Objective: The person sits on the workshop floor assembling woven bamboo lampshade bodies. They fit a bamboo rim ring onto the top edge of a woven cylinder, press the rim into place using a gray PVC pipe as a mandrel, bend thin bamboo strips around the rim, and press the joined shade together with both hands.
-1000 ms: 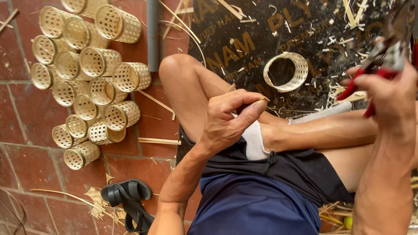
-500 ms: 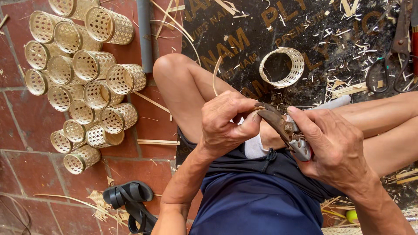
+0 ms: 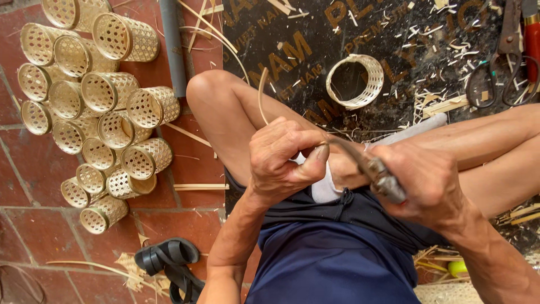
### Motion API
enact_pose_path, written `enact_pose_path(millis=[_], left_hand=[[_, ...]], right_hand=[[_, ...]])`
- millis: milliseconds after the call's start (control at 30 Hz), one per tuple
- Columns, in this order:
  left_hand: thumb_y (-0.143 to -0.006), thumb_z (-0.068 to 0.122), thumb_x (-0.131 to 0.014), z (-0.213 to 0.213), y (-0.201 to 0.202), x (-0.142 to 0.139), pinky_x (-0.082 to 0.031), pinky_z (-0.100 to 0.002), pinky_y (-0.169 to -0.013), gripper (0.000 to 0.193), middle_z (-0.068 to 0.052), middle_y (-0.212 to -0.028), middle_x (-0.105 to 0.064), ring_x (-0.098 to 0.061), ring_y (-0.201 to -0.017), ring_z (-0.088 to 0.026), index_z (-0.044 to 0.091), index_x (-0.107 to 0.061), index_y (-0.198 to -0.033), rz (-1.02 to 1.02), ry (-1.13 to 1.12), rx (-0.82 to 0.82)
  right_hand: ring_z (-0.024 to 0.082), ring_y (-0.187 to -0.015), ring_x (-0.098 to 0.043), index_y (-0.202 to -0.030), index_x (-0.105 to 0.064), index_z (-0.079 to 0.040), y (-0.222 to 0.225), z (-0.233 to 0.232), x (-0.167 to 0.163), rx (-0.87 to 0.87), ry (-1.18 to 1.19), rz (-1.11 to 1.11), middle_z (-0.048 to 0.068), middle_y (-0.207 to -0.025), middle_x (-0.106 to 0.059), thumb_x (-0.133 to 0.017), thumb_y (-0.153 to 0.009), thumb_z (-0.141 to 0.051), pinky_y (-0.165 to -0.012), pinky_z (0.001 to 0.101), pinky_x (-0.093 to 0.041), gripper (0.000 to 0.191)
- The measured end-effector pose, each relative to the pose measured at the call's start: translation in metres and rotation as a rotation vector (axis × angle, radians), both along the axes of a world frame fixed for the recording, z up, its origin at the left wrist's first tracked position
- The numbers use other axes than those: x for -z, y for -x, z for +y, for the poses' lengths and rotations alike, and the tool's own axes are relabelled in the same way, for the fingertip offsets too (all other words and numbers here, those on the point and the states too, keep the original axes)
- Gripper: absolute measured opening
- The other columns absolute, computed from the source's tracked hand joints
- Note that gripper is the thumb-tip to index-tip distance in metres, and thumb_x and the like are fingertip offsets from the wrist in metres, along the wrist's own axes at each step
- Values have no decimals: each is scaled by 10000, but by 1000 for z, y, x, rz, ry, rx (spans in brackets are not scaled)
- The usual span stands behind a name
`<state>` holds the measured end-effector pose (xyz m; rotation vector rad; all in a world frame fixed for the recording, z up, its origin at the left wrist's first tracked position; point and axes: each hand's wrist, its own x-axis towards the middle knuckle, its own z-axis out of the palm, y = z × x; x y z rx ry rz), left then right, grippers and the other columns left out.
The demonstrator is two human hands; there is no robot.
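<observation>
I sit on the floor with my knees bent. My left hand [image 3: 284, 160] is closed around a thin bamboo strip [image 3: 261, 95] that curves up out of the fist. My right hand [image 3: 430, 186] grips the handle of a curved knife [image 3: 365, 163], whose blade reaches left to my left thumb. Both hands are over my thighs, close together. A woven bamboo ring [image 3: 350, 80] lies on the black mat beyond my knee.
Several woven bamboo cylinders [image 3: 95, 112] are piled on the red tile floor at left. A grey pipe [image 3: 171, 45] lies beside them. Scissors [image 3: 495, 84] and a red-handled tool [image 3: 531, 39] lie at the top right among shavings. Black sandals [image 3: 169, 264] sit below.
My right hand came down from the tools at the right, now holding the knife, and joined my left hand. The strip now sticks up from my left fist.
</observation>
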<state>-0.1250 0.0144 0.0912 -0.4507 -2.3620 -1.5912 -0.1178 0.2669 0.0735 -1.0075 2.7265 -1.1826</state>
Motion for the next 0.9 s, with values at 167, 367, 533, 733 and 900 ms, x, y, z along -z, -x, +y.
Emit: enact_pose_path(millis=[167, 367, 533, 733, 900], left_hand=[[-965, -9, -661, -25, -7, -10, -439, -334, -683, 55, -65, -795, -627, -550, -686, -139, -10, -695, -1007, -255, -473, 123], [-962, 187, -621, -45, -6, -6, -389, -368, -697, 188, -57, -741, -579, -479, -599, -151, 13, -692, -964, -37, -952, 262], [-1025, 226, -559, -36, 6, 7, -375, -356, -749, 195, -9, -744, -518, -418, -602, -117, 70, -675, -1015, -60, -1165, 261], [-1081, 306, -553, -6, 23, 39, -396, -322, -793, 245, 2, -771, -530, -449, -686, -116, 95, -672, -1047, -216, -1404, 333], [-1086, 376, -562, -7, 44, 50, -462, -424, -961, 275, -44, -953, -606, -549, -1010, -200, 136, -694, -1102, -346, -1164, 391]], right_hand=[[314, -787, -636, -1368, -562, -12, 79, 44, 99, 444, -432, 52, 159, -902, -614, -746, -960, -113, -656, 447, -519, 459], [407, -1013, -571, -1418, -554, 71, 129, 77, 182, 538, -631, 79, 256, -1112, -592, -882, -793, -386, -771, 575, -454, 841], [327, -964, -676, -1328, -631, 42, 88, 54, 109, 393, 1, -251, 213, -1174, -649, -673, -1038, -206, -819, 488, -555, 384], [276, -826, -758, -1455, -565, 34, 28, 39, 70, 201, 1558, -829, 289, -1148, -693, -589, -1082, -161, -700, 345, -655, 421], [158, -712, -744, -1363, -596, 0, 27, 79, 93, 72, 1686, -723, 192, -1099, -709, -559, -1080, -251, -626, 322, -641, 380]])
